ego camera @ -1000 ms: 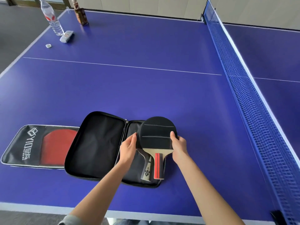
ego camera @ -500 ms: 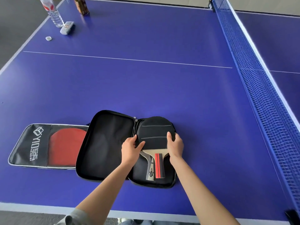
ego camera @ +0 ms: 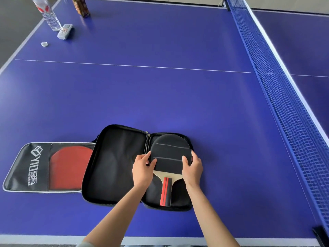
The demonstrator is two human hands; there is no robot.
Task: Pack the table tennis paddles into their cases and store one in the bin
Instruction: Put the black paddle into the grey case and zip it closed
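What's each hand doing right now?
Left hand: gripping the black paddle at its left edge.
Right hand: gripping the same paddle's right edge.

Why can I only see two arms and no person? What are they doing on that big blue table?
The camera sits on the person's head and looks down, so you see only their own arms. The left hand and right hand each have a grip on one edge of a black paddle, laying it in the right half of an open black case. The case lies flat on the blue ping-pong table. To its left is another case with a red paddle showing through its clear window. Far off stand a water bottle, a small cap and a brown box. The net runs along the right.
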